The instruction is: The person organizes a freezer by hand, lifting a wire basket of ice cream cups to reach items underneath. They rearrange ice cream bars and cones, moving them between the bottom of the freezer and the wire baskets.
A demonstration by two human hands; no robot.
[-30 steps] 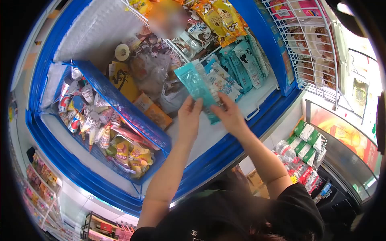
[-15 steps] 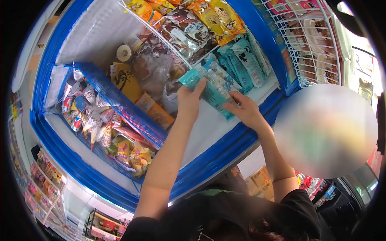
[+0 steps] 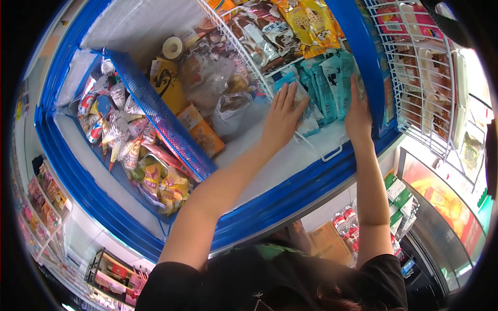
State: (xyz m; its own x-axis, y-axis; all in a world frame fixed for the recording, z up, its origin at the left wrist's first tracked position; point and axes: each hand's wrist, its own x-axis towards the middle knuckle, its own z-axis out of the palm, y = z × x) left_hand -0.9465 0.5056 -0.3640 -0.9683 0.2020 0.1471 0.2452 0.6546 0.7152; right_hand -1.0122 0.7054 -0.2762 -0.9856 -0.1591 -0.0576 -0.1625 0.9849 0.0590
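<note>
Several teal ice cream packets stand packed side by side in a white wire basket inside the freezer. At their left edge, my left hand rests with its fingers spread against blue-and-white packets. My right hand is stretched out along the right side of the teal row, its fingers pointing up beside the blue freezer frame. Neither hand is closed around a packet. Some of the wrappers near my left fingers are partly hidden.
A blue mesh basket holds wrapped cones at the left. Beside it are a yellow box, an orange box and plastic bags. A white wire rack stands beyond the freezer's blue rim.
The teal packet that both hands held has left them, and both hands have moved up and right to the basket's packets, fingers now stretched out. The view has shifted slightly.
</note>
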